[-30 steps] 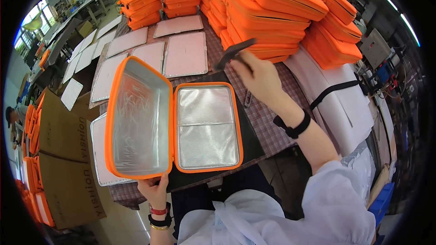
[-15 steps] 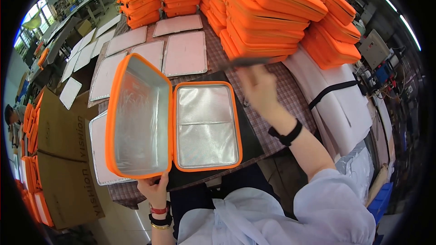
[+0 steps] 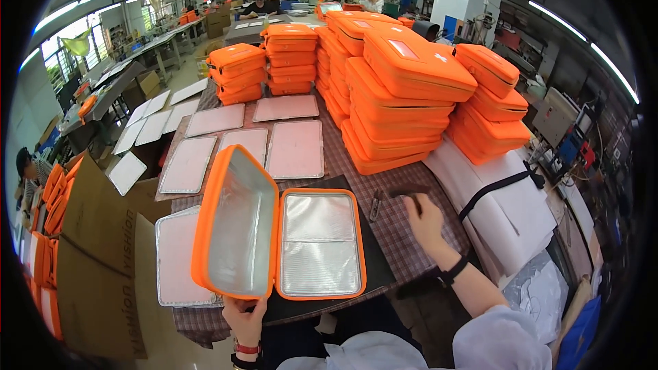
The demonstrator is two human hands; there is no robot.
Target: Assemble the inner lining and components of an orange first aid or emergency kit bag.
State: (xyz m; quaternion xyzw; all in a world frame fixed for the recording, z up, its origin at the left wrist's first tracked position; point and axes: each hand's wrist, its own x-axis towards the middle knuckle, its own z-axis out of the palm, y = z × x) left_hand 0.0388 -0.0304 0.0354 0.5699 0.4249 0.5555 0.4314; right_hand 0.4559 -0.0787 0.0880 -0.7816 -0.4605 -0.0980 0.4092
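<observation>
An orange zip case (image 3: 364,281) with a silver foil lining lies opened out on a dark mat (image 3: 384,260). Its deep half tilts up on the left, and its shallow half lies flat on the right. My left hand (image 3: 245,318) pinches the near bottom corner of the deep half between thumb and fingers. Right of the case, just above the table, my right hand (image 3: 426,223) grips a dark, elongated tool (image 3: 408,190); blur hides its exact kind. Close to that tool, a small metal hand tool (image 3: 375,205) rests on the checked cloth (image 3: 411,260).
Tall stacks of closed orange cases (image 3: 401,116) rise behind the work spot. Pale, silver-edged panels (image 3: 295,149) lie spread at the left and back. A white roll (image 3: 514,212) bound by a black strap lies at right; a big cardboard box (image 3: 96,260) stands left. People work farther back.
My view has tipped up, bringing more of the room in. My right hand, with the dark tool, has come back from near the stacks to beside the case. My left hand keeps its hold.
</observation>
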